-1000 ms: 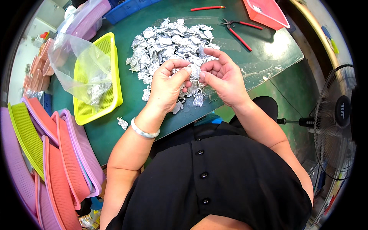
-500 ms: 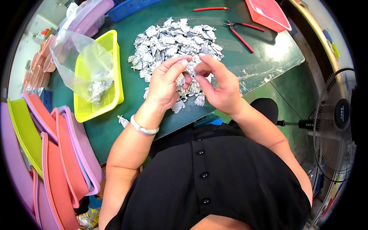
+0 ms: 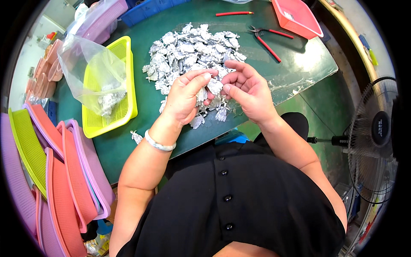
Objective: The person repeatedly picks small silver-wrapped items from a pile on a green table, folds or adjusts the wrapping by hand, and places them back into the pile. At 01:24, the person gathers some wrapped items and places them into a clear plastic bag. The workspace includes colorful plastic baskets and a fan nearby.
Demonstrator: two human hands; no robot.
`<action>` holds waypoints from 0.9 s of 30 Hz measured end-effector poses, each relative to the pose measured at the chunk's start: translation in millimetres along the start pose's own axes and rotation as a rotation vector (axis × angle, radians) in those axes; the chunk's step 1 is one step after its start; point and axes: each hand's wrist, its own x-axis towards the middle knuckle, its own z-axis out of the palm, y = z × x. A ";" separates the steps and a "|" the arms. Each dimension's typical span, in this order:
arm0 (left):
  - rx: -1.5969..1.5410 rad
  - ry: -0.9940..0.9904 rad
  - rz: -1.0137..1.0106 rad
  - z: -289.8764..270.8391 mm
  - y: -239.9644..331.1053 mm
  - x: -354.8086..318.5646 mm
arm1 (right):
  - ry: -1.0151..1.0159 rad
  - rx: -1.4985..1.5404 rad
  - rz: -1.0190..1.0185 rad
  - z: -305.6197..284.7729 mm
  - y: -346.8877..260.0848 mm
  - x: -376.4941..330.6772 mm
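From the person's head, the table (image 3: 112,153) is viewed steeply downward through a wide fisheye; the shirt (image 3: 188,205) is caught closest, the left hand (image 3: 182,96) and right hand (image 3: 253,95) farther, above centre.

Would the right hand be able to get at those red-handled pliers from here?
Probably yes: the red-handled pliers lie beyond the right hand on the green table, and nothing visible stands between them. The hand is close to a silvery piece, though.
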 end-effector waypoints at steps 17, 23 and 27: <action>-0.191 -0.052 -0.042 -1.7 -3.1 1.4 | -0.001 -0.129 -0.037 2.9 4.1 -2.2; -0.279 -0.118 -0.047 5.7 39.4 -19.6 | 0.078 -0.242 -0.127 -24.4 14.7 4.0; -0.016 -0.084 0.291 10.3 113.5 -38.6 | 0.137 -0.265 -0.161 -40.0 22.1 4.9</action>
